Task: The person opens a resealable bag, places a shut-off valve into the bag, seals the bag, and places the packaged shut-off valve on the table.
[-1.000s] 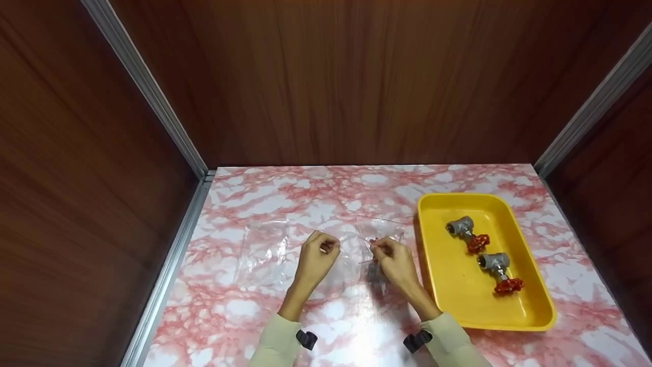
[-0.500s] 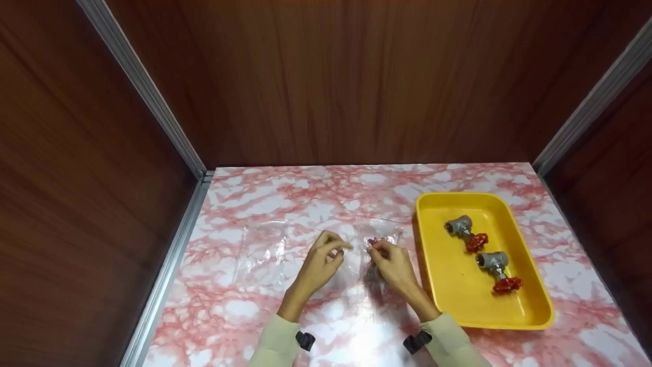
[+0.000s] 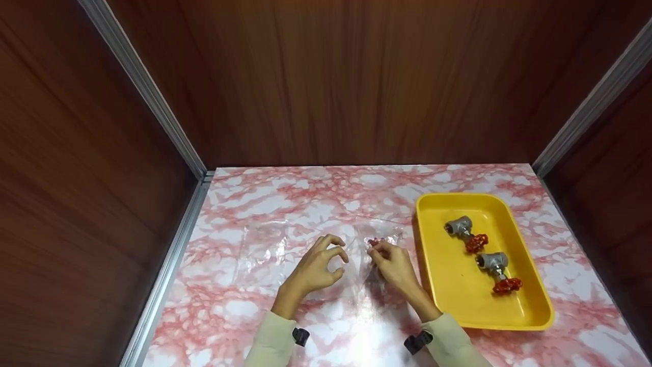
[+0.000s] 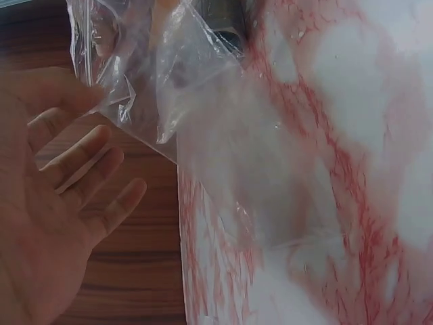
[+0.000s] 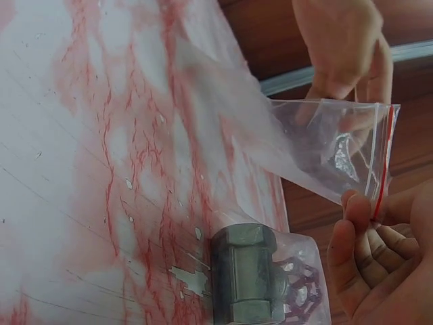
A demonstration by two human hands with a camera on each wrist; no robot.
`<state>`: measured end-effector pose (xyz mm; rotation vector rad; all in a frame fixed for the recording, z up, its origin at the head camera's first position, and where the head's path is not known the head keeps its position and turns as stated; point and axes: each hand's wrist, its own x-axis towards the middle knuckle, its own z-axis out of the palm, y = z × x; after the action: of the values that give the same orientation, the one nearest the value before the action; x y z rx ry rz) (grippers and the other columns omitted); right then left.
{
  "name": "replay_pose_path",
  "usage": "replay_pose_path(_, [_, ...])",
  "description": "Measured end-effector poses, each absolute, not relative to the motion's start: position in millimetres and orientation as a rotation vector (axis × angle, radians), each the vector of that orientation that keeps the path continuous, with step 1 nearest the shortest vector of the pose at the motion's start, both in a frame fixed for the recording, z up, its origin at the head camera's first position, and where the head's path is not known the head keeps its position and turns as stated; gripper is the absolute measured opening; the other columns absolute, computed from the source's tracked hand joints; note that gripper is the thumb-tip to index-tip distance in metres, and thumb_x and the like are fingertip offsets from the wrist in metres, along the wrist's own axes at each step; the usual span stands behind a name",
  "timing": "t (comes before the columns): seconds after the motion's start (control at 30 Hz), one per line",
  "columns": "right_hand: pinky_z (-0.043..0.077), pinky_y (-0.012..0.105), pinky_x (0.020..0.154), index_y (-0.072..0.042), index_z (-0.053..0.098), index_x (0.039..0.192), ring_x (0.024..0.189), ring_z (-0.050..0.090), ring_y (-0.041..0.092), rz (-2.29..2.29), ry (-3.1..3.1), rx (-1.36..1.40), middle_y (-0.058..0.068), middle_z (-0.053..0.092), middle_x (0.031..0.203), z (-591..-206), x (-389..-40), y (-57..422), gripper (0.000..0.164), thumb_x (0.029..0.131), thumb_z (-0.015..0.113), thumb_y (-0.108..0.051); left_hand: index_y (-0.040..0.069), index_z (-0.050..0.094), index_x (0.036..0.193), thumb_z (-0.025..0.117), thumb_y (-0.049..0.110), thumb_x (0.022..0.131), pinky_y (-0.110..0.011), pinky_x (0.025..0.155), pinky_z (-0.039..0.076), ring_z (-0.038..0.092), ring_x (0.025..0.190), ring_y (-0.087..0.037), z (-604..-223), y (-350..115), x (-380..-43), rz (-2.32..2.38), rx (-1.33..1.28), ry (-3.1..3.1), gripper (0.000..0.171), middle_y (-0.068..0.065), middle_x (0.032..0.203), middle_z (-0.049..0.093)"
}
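My right hand (image 3: 395,266) pinches the zip edge of a clear zip-lock bag (image 5: 331,142) between thumb and fingertips. A red line runs along that edge in the right wrist view, and the bag's film hangs down toward the table. My left hand (image 3: 318,265) is beside the bag with its fingers spread and bent. In the left wrist view its fingers (image 4: 81,152) are apart, with the film (image 4: 128,95) right by the thumb side. Below my right hand lies a grey valve (image 5: 245,274) with a handwheel, under clear film; in the head view the hand largely hides it.
To the right, a yellow tray (image 3: 448,306) holds two grey valves (image 3: 493,261) with red handwheels. Another clear bag (image 3: 262,252) lies flat on the marbled table at left. Wood-grain panels (image 3: 326,92) enclose the table at the back and sides.
One second ago both hands pinched the bag's edge, stretched between them. My left hand has let go, spread its fingers and shifted slightly down. The right hand keeps its pinch, nearly unmoved.
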<state>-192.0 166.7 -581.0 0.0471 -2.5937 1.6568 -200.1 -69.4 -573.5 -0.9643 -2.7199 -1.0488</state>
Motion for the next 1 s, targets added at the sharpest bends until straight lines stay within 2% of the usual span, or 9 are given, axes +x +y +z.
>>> replay_pose_path(0.2, [0.038,0.020,0.043,-0.004,0.076,0.092,0.042,0.048,0.005,1.661,-2.612,0.040,0.019,0.069,0.070,-583.0,-191.5,167.5,0.010,0.100,0.072,-0.009,0.016,0.072,0.099,0.082,0.016,0.095,-0.042,0.111,0.053,0.058,0.133,-0.022,-577.4,-69.9,-200.1,-1.121,-0.998,-2.634,0.011,-0.003,0.137,0.065])
replay_pose_path(0.37, [0.040,0.020,0.044,-0.005,0.077,0.095,0.044,0.050,0.005,1.654,-2.620,0.055,0.022,0.072,0.076,-584.2,-192.7,168.5,0.010,0.101,0.071,-0.010,0.016,0.071,0.103,0.080,0.019,0.097,-0.041,0.118,0.049,0.057,0.142,-0.021,-576.5,-71.7,-199.5,-1.242,-1.013,-2.604,0.011,-0.001,0.148,0.064])
replay_pose_path(0.47, [0.042,0.021,0.045,-0.005,0.078,0.096,0.046,0.051,0.006,1.643,-2.624,0.055,0.019,0.073,0.077,-584.3,-193.3,169.0,0.010,0.101,0.071,-0.011,0.015,0.071,0.103,0.079,0.023,0.098,-0.041,0.120,0.047,0.056,0.145,-0.021,-575.8,-72.7,-198.6,-1.273,-1.016,-2.606,0.011,0.001,0.152,0.063])
replay_pose_path(0.67, [0.044,0.021,0.053,-0.007,0.078,0.098,0.052,0.053,0.006,1.594,-2.629,0.091,0.011,0.074,0.077,-583.5,-194.5,168.8,0.009,0.101,0.072,-0.013,0.018,0.070,0.096,0.076,0.027,0.099,-0.041,0.119,0.048,0.056,0.145,-0.018,-575.9,-72.7,-198.3,-1.297,-0.965,-2.605,0.011,0.007,0.152,0.063])
replay_pose_path(0.8, [0.044,0.021,0.057,-0.007,0.078,0.097,0.054,0.054,0.006,1.581,-2.632,0.116,0.016,0.075,0.080,-583.6,-195.4,169.8,0.010,0.102,0.073,-0.015,0.019,0.067,0.096,0.073,0.028,0.102,-0.041,0.118,0.049,0.057,0.143,-0.017,-575.2,-72.6,-198.1,-1.287,-0.949,-2.613,0.012,0.007,0.150,0.064])
replay_pose_path(1.0, [0.046,0.022,0.059,-0.010,0.079,0.095,0.056,0.056,0.006,1.548,-2.664,0.116,0.007,0.075,0.078,-584.2,-197.1,173.2,0.011,0.102,0.072,-0.015,0.017,0.063,0.098,0.068,0.030,0.105,-0.041,0.116,0.051,0.060,0.140,-0.019,-577.2,-73.6,-198.9,-1.278,-0.952,-2.602,0.016,0.005,0.147,0.066])
